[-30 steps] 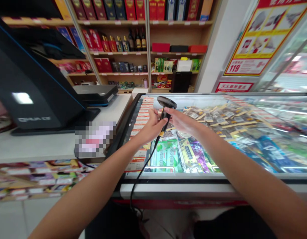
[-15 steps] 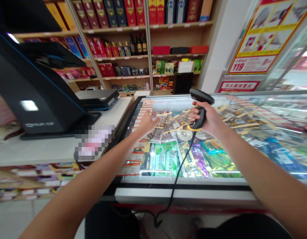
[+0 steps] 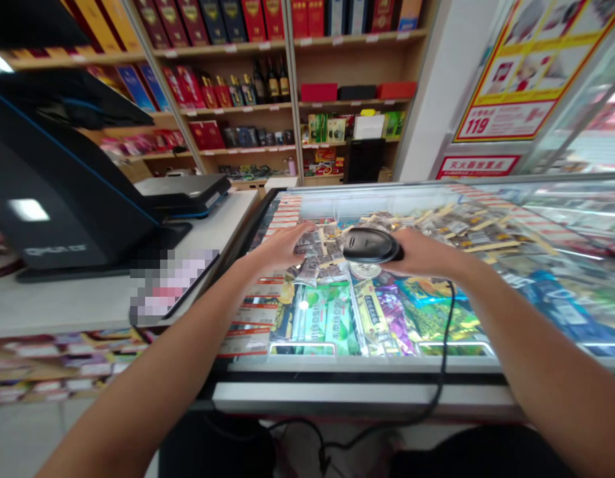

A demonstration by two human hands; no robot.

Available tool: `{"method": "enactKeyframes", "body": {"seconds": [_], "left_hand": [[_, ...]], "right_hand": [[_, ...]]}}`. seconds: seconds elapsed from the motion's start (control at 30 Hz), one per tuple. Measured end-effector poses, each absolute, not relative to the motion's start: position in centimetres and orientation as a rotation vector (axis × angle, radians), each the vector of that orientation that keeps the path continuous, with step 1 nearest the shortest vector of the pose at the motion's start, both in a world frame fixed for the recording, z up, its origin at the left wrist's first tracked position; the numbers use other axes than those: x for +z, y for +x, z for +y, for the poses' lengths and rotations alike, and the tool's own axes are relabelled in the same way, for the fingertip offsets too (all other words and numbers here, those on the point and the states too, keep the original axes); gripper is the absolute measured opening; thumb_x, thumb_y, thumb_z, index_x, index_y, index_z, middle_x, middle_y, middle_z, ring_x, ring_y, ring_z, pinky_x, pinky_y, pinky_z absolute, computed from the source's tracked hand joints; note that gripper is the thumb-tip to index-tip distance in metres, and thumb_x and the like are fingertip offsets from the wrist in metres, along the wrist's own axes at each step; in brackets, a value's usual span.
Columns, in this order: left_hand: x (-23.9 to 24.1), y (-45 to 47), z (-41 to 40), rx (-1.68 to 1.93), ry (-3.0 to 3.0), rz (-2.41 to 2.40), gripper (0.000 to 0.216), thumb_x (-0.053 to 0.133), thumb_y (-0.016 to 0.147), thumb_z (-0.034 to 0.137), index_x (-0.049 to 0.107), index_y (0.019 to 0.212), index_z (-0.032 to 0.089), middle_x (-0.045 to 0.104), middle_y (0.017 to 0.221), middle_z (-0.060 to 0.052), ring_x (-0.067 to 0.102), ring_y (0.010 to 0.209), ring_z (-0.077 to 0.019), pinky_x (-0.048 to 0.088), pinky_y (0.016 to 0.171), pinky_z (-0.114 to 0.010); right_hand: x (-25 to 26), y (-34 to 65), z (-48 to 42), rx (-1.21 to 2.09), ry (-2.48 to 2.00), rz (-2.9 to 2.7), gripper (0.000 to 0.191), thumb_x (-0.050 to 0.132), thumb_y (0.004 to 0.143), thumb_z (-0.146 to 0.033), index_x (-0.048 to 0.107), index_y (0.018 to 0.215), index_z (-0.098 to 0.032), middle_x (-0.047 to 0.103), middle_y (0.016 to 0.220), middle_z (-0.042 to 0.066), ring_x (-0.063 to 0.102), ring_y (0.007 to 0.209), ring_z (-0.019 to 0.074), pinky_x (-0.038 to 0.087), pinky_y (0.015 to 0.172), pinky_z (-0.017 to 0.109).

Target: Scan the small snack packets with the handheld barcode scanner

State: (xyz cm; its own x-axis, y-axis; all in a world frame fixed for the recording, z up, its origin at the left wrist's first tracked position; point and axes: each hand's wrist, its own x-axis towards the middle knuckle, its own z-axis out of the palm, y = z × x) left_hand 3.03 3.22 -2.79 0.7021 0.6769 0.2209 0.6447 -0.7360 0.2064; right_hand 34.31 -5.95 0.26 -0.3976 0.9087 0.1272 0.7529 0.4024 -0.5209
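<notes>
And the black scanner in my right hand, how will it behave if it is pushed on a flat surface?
The scanner looks stiff, given its smooth, hard-looking shell. Its rounded shape might make it rock, and the drooping cable could tug it.

The bare left grip [image 3: 282, 248] and bare right grip [image 3: 420, 252] are human hands on smooth, uncovered, tapering forearms [image 3: 188, 352]; below show broad, plain black shapes, apparently dark cloth trousers [image 3: 218, 445].
</notes>
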Motion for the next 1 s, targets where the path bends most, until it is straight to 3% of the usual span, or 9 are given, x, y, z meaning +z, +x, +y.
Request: {"method": "enactKeyframes", "body": {"seconds": [0.23, 0.57, 0.7, 0.8, 0.9, 1.0], "left_hand": [[-1.7, 2.7, 3.1, 0.21, 2.933, 1.041, 0.075, 0.066, 0.078, 0.016, 0.047, 0.151, 0.021, 0.055, 0.153, -0.012, 0.053, 0.14, -0.0309, 0.039, 0.116, -0.043], [-1.8, 3.2, 2.7, 0.247, 2.959, 1.048, 0.079, 0.066, 0.071, 0.01, 0.053, 0.148, 0.028, 0.067, 0.133, -0.009, 0.058, 0.126, -0.0327, 0.039, 0.112, -0.043], [-1.6, 2.8, 2.9, 0.307, 2.944, 1.07, 0.076, 0.067, 0.071, 0.008, 0.055, 0.143, 0.027, 0.063, 0.141, -0.009, 0.055, 0.133, -0.0329, 0.035, 0.117, -0.045], [-1.5, 1.9, 3.2, 0.342, 2.885, 1.374, 0.065, 0.066, 0.077, 0.011, 0.055, 0.141, 0.023, 0.06, 0.145, -0.013, 0.054, 0.135, -0.0358, 0.034, 0.117, -0.052], [-1.9, 1.1, 3.7, 0.406, 2.796, 1.747, 0.053, 0.06, 0.083, 0.009, 0.058, 0.135, 0.018, 0.061, 0.141, -0.018, 0.053, 0.135, -0.0395, 0.022, 0.12, -0.065], [-2.9, 1.8, 3.7, 0.505, 2.857, 1.678, 0.054, 0.054, 0.085, 0.008, 0.058, 0.138, 0.018, 0.052, 0.153, -0.017, 0.039, 0.147, -0.0376, 0.013, 0.124, -0.063]], "right_hand": [[-0.3, 32.8, -6.4, 0.506, -1.523, -2.406, 0.013, 0.069, 0.073, -0.027, 0.071, 0.083, -0.02, 0.075, 0.077, 0.004, 0.068, 0.07, 0.0222, 0.049, 0.064, 0.031], [-0.7, 32.2, -6.5, 0.369, -1.472, -2.404, 0.014, 0.072, 0.07, -0.024, 0.074, 0.084, -0.024, 0.076, 0.077, 0.002, 0.067, 0.069, 0.0213, 0.047, 0.066, 0.031], [-0.8, 32.4, -6.4, 0.353, -1.483, -2.386, 0.012, 0.072, 0.071, -0.027, 0.072, 0.082, -0.023, 0.073, 0.072, 0.002, 0.065, 0.065, 0.0203, 0.045, 0.063, 0.03], [-1.0, 32.8, -6.3, 0.316, -1.52, -2.308, 0.016, 0.073, 0.072, -0.031, 0.072, 0.085, -0.023, 0.072, 0.074, 0.003, 0.065, 0.066, 0.0215, 0.045, 0.062, 0.031], [-1.3, 33.2, -6.0, 0.299, -1.531, -2.244, 0.018, 0.072, 0.074, -0.033, 0.072, 0.089, -0.023, 0.073, 0.075, 0.004, 0.065, 0.065, 0.0218, 0.045, 0.061, 0.032], [-1.5, 33.3, -5.8, 0.317, -1.562, -2.207, 0.018, 0.073, 0.074, -0.032, 0.071, 0.089, -0.023, 0.072, 0.073, 0.004, 0.065, 0.064, 0.0219, 0.045, 0.059, 0.032]]}}
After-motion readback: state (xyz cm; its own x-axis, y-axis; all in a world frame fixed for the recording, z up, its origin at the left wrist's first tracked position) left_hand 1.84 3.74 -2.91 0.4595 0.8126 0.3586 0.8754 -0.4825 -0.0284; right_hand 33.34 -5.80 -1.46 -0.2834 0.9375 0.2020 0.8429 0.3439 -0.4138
